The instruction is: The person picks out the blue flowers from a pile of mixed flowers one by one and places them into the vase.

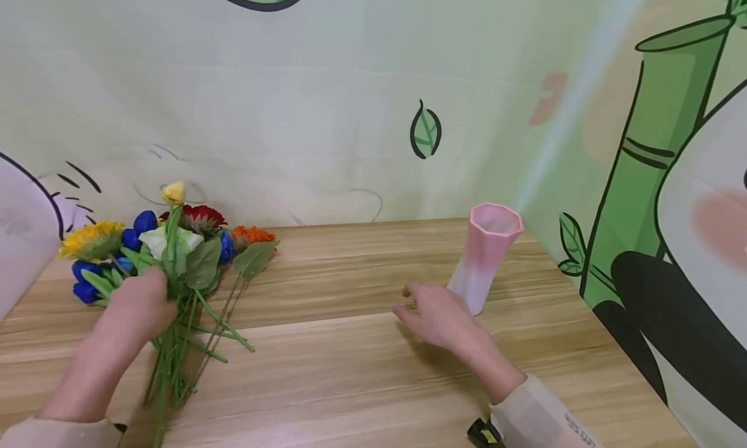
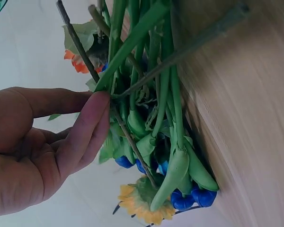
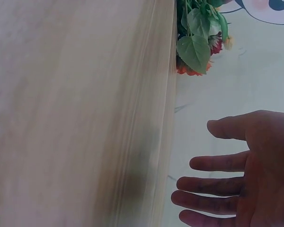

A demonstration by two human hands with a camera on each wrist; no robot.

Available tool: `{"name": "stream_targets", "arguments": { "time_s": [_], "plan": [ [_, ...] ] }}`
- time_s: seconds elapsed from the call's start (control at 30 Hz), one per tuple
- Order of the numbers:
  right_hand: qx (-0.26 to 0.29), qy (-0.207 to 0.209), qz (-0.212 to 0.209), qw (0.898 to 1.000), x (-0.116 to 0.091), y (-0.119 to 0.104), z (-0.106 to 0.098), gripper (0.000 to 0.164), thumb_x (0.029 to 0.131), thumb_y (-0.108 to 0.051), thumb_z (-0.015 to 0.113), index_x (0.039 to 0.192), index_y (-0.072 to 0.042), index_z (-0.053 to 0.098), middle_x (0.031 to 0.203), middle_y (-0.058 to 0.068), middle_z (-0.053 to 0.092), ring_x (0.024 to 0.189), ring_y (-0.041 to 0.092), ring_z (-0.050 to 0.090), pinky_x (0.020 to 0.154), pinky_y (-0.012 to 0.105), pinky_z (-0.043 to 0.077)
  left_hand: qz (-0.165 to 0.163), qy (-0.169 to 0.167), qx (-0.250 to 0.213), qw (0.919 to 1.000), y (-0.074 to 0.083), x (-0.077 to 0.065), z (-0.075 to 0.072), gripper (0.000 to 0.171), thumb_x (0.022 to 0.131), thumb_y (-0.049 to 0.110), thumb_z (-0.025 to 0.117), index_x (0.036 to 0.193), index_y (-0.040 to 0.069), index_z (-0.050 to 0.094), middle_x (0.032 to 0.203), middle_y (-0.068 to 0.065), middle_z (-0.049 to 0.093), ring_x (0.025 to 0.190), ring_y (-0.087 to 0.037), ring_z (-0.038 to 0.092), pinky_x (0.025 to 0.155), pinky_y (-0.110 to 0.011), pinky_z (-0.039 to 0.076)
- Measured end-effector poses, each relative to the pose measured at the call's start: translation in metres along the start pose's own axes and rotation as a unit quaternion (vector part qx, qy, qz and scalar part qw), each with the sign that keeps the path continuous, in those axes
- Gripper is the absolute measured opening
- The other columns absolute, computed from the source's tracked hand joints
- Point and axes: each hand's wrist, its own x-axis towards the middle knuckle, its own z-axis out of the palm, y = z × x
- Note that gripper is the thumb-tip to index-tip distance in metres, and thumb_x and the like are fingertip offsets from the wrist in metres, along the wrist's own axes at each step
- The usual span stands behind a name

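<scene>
On the left, slim green stems point(image 1: 175, 351) trail toward the front edge of the wood-grained table point(image 1: 327, 389), probably light, bendy plastic best pinched below the heads, as the left hand point(image 1: 140, 302) pinches one between thumb and fingers. Across from it, the right hand point(image 1: 440, 315), fingers loosely extended and gripping nothing, is just beside the vase point(image 1: 489, 250), an upright pink-to-white tube with an angular rim near the right edge, likely light, slickish, easiest round the middle. Near the back left corner cluster soft, cloth-like blooms: yellow sunflower point(image 1: 96, 238), blue buds point(image 1: 85, 292), ruffled red flower point(image 1: 203, 218).
</scene>
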Motion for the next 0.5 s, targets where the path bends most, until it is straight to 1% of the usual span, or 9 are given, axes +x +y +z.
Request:
{"name": "stream_targets", "arguments": {
  "time_s": [0.07,0.13,0.23,0.3,0.37,0.43,0.5],
  "plan": [
    [-0.001,0.000,0.003,1.000,0.000,0.001,0.000,0.040,0.100,-0.034,0.068,0.122,-0.001,0.070,0.117,0.017,0.072,0.104,0.031,0.070,0.086,0.048,0.057,0.007,0.013,0.002,0.9999,0.003,0.000,0.002,0.032,0.090,0.000,0.058,0.108,-0.023,0.042,0.082,-0.033,0.056,0.070,-0.041,0.060,0.055,-0.048,0.049],
    [-0.002,0.000,0.002,1.000,0.000,0.001,0.000,0.039,0.100,-0.034,0.068,0.121,-0.001,0.070,0.117,0.017,0.072,0.103,0.031,0.070,0.086,0.048,0.057,0.014,0.024,0.002,0.9996,0.006,-0.001,0.004,0.033,0.089,-0.001,0.057,0.109,-0.023,0.042,0.082,-0.034,0.057,0.069,-0.042,0.060,0.055,-0.048,0.048],
    [-0.003,0.000,0.004,1.000,0.000,0.001,0.000,0.039,0.100,-0.034,0.068,0.121,-0.001,0.070,0.117,0.017,0.072,0.103,0.030,0.070,0.086,0.048,0.057,0.020,0.031,0.001,0.9993,0.012,-0.002,0.006,0.035,0.088,-0.003,0.055,0.113,-0.023,0.041,0.083,-0.034,0.057,0.070,-0.043,0.060,0.054,-0.048,0.048],
    [-0.003,0.000,0.004,1.000,0.000,0.001,0.000,0.039,0.100,-0.034,0.069,0.121,-0.001,0.070,0.116,0.016,0.072,0.101,0.029,0.070,0.085,0.047,0.057,0.023,0.034,0.001,0.9992,0.016,-0.003,0.008,0.037,0.088,-0.004,0.054,0.117,-0.023,0.042,0.084,-0.036,0.058,0.072,-0.046,0.061,0.055,-0.049,0.048],
    [-0.004,0.000,0.003,1.000,0.000,0.001,0.001,0.038,0.100,-0.034,0.069,0.120,-0.001,0.070,0.115,0.016,0.072,0.101,0.029,0.070,0.085,0.047,0.057,0.024,0.031,0.001,0.9992,0.020,-0.003,0.009,0.042,0.089,-0.005,0.053,0.123,-0.025,0.040,0.086,-0.036,0.059,0.072,-0.045,0.062,0.054,-0.048,0.049],
    [-0.004,0.000,0.002,1.000,0.000,0.001,0.001,0.038,0.100,-0.034,0.069,0.120,-0.001,0.070,0.115,0.016,0.073,0.101,0.029,0.070,0.085,0.047,0.057,0.025,0.029,0.002,0.9993,0.023,-0.004,0.010,0.042,0.089,-0.006,0.054,0.124,-0.024,0.040,0.088,-0.036,0.059,0.073,-0.045,0.062,0.055,-0.049,0.050],
    [-0.004,0.000,0.002,1.000,0.000,0.001,0.001,0.038,0.100,-0.033,0.069,0.120,-0.001,0.070,0.115,0.016,0.072,0.102,0.029,0.070,0.085,0.047,0.057,0.027,0.026,0.000,0.9993,0.026,-0.005,0.011,0.039,0.089,-0.007,0.053,0.123,-0.023,0.042,0.089,-0.035,0.060,0.072,-0.041,0.062,0.055,-0.047,0.050]
  ]
}}
